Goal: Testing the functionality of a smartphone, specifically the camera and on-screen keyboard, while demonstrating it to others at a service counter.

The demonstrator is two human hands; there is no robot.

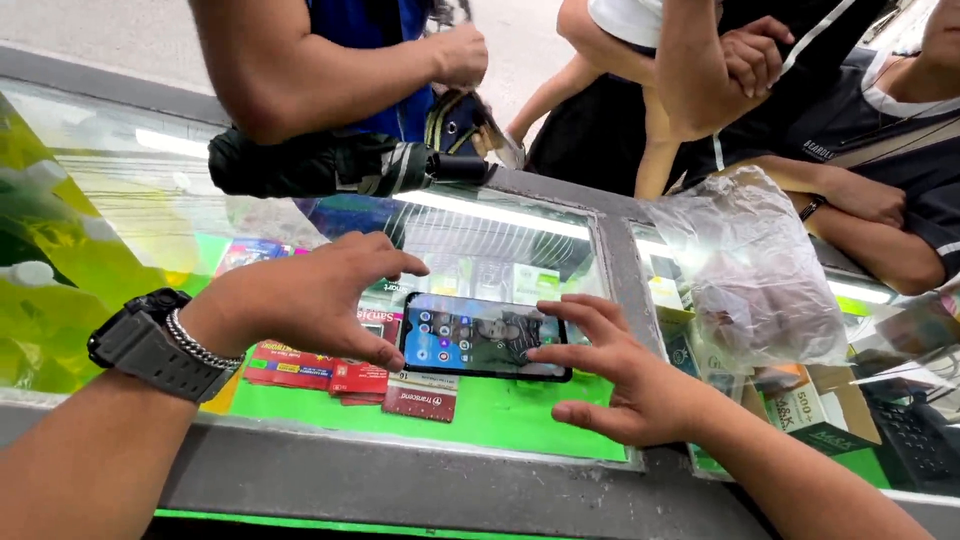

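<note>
Left hand (pixel 310 300), wearing a watch, arches open-fingered over the smartphone's (pixel 487 336) left edge, thumb touching its corner. The phone lies flat on the glass bench (pixel 520 235) between both hands. Right hand (pixel 620 375), fingers spread, rests 2 fingertips on the screen; light taps while the left steadies it seem best.

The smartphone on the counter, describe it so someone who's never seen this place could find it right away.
Start at the glass counter running across the view, and look between the person's left hand and right hand. The smartphone lies flat on the glass there. It is the only dark slab with a lit screen of round icons, unlike the red cards under the glass beside it.
</note>
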